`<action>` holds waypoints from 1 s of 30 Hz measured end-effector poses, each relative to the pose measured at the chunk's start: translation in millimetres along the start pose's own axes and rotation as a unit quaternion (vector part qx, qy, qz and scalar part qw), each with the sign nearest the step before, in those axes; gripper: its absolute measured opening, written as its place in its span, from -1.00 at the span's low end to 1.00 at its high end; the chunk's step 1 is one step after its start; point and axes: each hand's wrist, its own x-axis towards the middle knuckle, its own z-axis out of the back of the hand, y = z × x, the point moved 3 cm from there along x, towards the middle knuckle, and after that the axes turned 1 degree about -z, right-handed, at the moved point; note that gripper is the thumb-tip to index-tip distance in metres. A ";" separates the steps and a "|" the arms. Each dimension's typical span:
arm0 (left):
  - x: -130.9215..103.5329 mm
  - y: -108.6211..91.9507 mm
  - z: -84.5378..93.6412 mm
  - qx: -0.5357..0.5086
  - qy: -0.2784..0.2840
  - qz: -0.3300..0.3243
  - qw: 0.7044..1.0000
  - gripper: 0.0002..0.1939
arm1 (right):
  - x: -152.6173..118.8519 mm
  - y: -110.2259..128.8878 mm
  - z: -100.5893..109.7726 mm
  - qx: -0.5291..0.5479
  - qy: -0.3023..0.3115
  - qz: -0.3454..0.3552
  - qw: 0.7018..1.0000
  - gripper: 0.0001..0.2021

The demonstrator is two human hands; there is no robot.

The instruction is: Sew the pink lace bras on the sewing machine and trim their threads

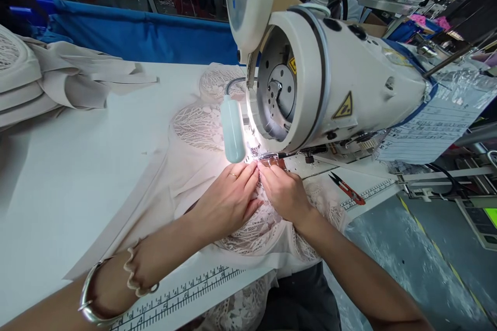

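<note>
Pale pink lace fabric (252, 232) lies under the needle area of a white sewing machine (349, 77). My left hand (229, 196) rests on the fabric, its fingers pressed together, with a ring on one finger. Close beside it, my right hand (285, 191) pinches the lace at its fingertips. Both sets of fingertips meet just in front of the presser foot, whose details are blurred by glare. A small pale green lamp (232, 132) lights the spot from the left.
Red-handled thread snips (347, 189) lie at the right on the table (93, 165). Stacked beige fabric pieces (77, 75) sit at the far left. Printed rulers (186, 295) mark the front edge. A written sheet (430, 124) hangs behind the machine, and a blue cloth (143, 33) borders the back.
</note>
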 end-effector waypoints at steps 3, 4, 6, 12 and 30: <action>0.0 2.8 1.4 0.006 0.004 0.003 1.000 -0.47 | -0.2 1.2 1.9 -0.003 -0.010 -0.005 1.000 -0.67; -0.4 3.3 1.7 0.009 0.000 0.004 1.000 -0.47 | -0.4 1.3 2.2 -0.004 -0.011 -0.006 1.000 -0.67; -1.6 3.3 1.9 0.011 -0.010 0.004 1.000 -0.48 | -1.0 1.1 2.4 -0.005 -0.009 -0.005 1.000 -0.66; -2.8 1.7 3.5 0.062 0.003 0.015 0.998 -0.47 | -0.8 0.8 1.1 -0.017 0.012 -0.014 1.000 -0.64; -1.4 6.3 3.9 0.077 0.005 0.022 0.997 -0.46 | 4.2 1.9 2.2 -0.005 0.012 -0.022 1.000 -0.69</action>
